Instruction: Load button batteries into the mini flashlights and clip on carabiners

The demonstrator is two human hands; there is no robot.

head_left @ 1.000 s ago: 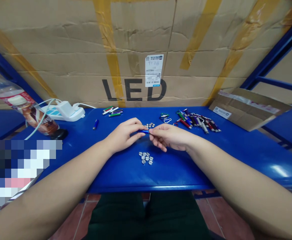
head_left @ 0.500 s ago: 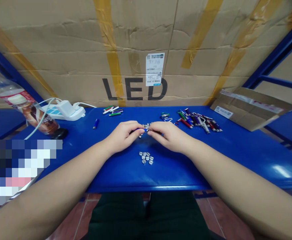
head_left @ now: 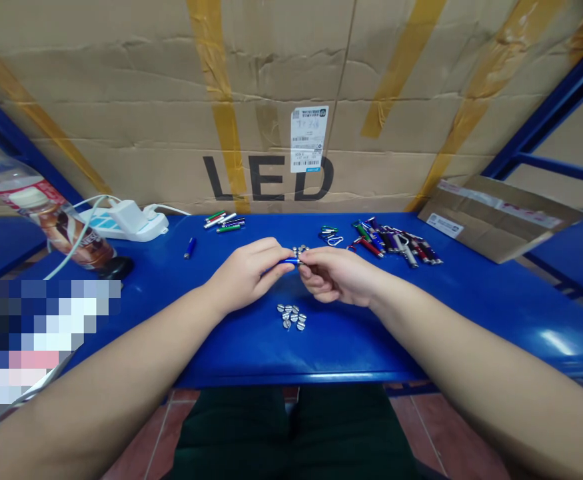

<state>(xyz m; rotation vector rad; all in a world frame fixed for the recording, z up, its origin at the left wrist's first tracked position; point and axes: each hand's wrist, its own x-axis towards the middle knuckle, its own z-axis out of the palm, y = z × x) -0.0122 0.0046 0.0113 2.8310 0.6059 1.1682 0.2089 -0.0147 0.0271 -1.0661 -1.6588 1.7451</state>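
Note:
My left hand (head_left: 252, 273) pinches a blue mini flashlight (head_left: 288, 261) that lies level between thumb and fingers. At its silver right end, the thumb and forefinger of my right hand (head_left: 338, 273) are closed, with the other fingers curled under. Any small part inside that pinch is hidden. Just behind the fingertips, small silver pieces (head_left: 299, 250) show in part. Nearer the front edge sits a loose group of silver button cells (head_left: 291, 316).
The blue table (head_left: 251, 353) carries several colored tubes (head_left: 226, 221) and a lone blue tube (head_left: 190, 247) at left. Finished-looking mini flashlights (head_left: 396, 242) and carabiner clips (head_left: 331, 235) lie right. Around them are a power strip (head_left: 146, 225), bottles (head_left: 66, 227) and a small carton (head_left: 501, 217).
My right hand has rolled so its curled fingers show below the pinch. More of the blue flashlight is visible between the hands. My left hand stays almost where it was.

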